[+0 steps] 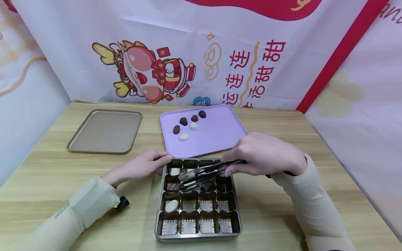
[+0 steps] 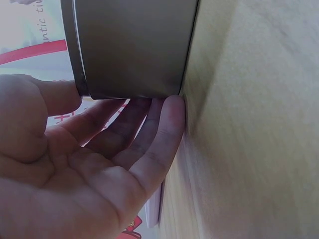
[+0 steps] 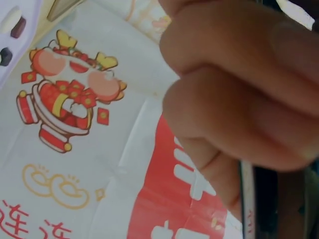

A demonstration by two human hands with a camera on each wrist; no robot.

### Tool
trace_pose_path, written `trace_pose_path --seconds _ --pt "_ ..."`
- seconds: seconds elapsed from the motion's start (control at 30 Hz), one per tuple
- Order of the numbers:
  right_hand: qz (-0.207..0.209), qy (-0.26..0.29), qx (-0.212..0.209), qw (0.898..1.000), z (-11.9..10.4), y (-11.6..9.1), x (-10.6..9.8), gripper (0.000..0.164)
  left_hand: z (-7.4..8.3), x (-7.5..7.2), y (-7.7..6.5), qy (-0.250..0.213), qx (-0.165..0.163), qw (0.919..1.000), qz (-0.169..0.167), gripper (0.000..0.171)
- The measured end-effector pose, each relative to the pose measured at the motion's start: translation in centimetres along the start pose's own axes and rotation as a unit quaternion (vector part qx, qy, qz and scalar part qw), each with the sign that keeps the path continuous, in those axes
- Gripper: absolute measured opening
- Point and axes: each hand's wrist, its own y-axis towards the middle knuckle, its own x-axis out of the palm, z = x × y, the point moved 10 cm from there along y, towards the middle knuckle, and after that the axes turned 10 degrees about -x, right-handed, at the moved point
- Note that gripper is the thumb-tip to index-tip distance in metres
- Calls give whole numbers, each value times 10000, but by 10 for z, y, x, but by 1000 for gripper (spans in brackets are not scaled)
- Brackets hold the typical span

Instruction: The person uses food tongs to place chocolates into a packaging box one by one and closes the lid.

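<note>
While the left hand [image 1: 141, 166] steadies the box [image 1: 198, 235] edge with flat fingers [image 2: 164, 129], the right hand [image 1: 263, 153] grips tongs [image 1: 201, 176] over its compartments.

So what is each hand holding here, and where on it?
The right hand grips the tongs at their handle end; the left hand holds nothing, fingers resting against the chocolate tin at its corner.

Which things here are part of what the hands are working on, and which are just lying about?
In the work:
right hand gripping tongs
left hand resting against chocolate box
chocolates on purple tray

Lying about:
gold tray
small black and yellow object by the left sleeve
printed backdrop
</note>
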Motion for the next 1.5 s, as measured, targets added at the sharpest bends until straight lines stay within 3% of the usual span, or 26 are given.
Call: trace_pose_path --seconds 0.37,0.7,1.17,1.5 --pt "-330 -28 -159 9993 -12 5 10 30 5 -4 2 161 68 9998 16 31" --pt "-600 280 -106 9977 -6 11 22 38 2 -3 -1 -79 38 9999 -60 32" --pt "-732 744 14 9945 9 9 32 45 0 -2 1 -35 51 9999 -95 33" --pt "-658 998 18 9928 20 9 37 38 -1 -1 2 46 -43 10000 -59 34"
